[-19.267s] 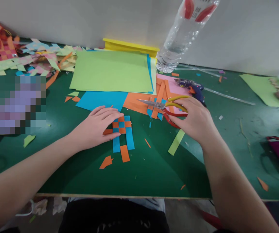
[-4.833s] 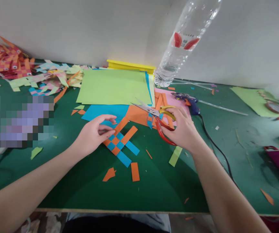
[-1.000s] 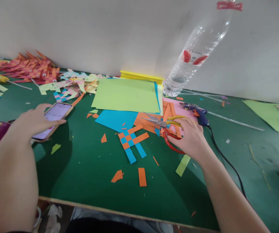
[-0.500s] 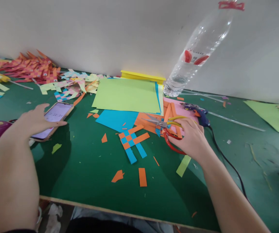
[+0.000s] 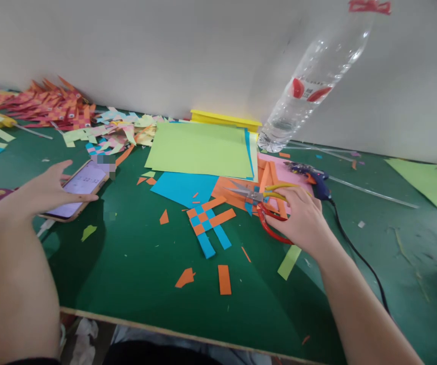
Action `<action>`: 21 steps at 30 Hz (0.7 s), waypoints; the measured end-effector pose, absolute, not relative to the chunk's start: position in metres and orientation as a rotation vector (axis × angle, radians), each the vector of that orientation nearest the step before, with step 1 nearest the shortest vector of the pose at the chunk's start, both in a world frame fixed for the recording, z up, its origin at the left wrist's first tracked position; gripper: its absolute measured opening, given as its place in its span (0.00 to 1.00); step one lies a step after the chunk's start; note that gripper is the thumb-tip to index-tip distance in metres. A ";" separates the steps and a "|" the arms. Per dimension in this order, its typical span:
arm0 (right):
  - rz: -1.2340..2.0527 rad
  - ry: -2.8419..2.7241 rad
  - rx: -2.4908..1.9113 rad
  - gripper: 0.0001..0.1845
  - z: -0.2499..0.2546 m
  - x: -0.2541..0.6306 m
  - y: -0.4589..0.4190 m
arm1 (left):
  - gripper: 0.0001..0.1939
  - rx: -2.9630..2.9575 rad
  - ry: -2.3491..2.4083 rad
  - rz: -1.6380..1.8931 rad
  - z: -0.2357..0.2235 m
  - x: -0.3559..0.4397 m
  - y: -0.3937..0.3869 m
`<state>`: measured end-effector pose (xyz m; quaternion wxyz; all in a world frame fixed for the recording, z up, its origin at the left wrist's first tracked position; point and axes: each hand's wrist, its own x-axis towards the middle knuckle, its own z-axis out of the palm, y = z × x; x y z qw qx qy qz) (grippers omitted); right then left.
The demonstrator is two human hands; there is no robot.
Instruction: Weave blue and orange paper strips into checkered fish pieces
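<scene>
My left hand (image 5: 49, 190) is around a phone (image 5: 83, 182) with a lit screen, at the left of the table. The thumb lies across its near side and the fingers are along the far edge; a white cable runs from its lower end. In my right hand (image 5: 304, 215) is a pair of scissors (image 5: 256, 195) with one yellow and one red handle, blades apart and pointing left. Between the hands lies a small woven checkered paper piece (image 5: 203, 220), orange and blue, with loose strip ends. Just left of the blades is a blue paper sheet (image 5: 184, 187).
A stack of green sheets (image 5: 201, 149) lies by the wall. A clear bottle (image 5: 305, 91) leans behind it. A glue gun (image 5: 315, 180) with a black cord is on the right. Folded red and orange paper pieces (image 5: 59, 109) pile up at far left. Paper scraps (image 5: 224, 279) dot the green table.
My left hand and the phone have shifted slightly left, and the phone has tilted a little. My right hand with the scissors stays nearly in place.
</scene>
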<state>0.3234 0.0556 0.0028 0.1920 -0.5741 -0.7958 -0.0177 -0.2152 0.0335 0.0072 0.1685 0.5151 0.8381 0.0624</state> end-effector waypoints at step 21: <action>-0.070 -2.227 -1.575 0.23 0.002 0.323 0.054 | 0.35 1.787 2.648 0.595 0.032 -0.160 0.034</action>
